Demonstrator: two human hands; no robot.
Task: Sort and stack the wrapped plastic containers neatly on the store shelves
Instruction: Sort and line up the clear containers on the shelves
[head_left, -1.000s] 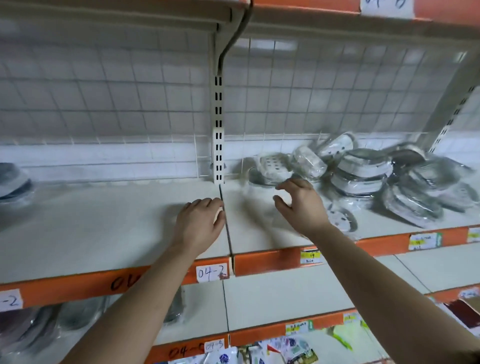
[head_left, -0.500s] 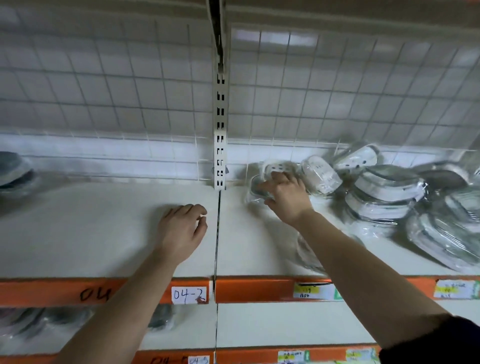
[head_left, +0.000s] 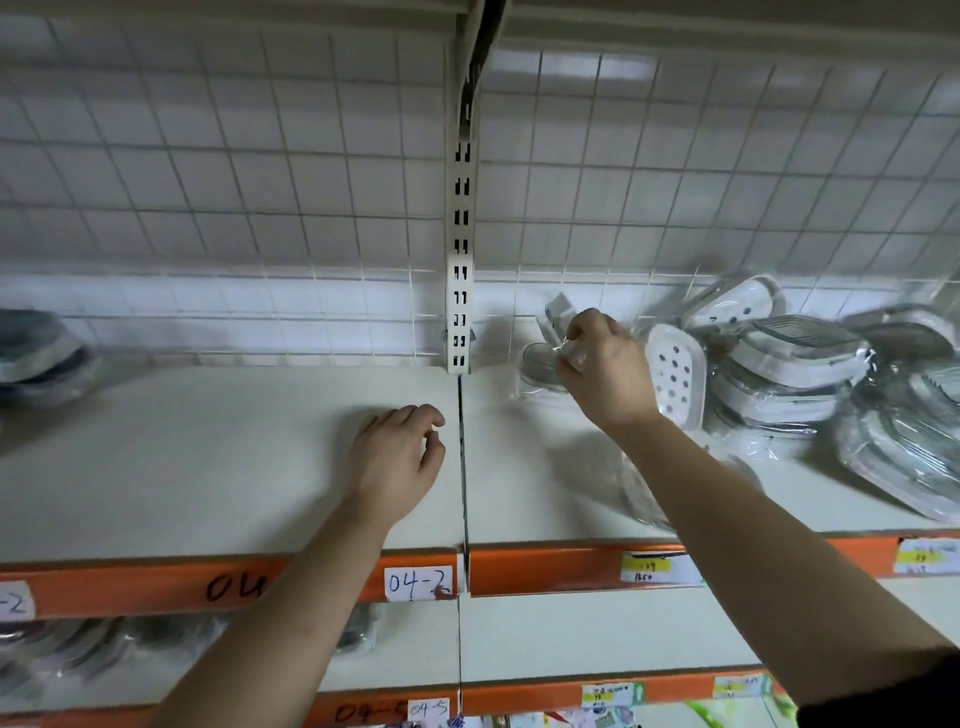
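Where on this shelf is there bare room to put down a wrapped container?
Widest bare patch: the shelf between the dark containers at far left and the left hand. A narrower strip lies between the seam and the right forearm, in front of the container the right hand grips. Crowded: the pile to the right.

Under the left hand (head_left: 400, 457) the shelf (head_left: 208, 457) is smooth, matt cream board (painted metal, by the look). The container (head_left: 543, 358) pinched in the right hand (head_left: 608, 364) wears clear, glossy, crinkled film. The pile (head_left: 795, 358) right of that hand shines likewise over white and grey plastic. Between the hands rises a painted metal post (head_left: 460, 291), and behind it is a thin wire grid (head_left: 260, 182). Below the wrists, the orange strip (head_left: 545, 569) looks satiny, its labels (head_left: 418, 583) matt paper.
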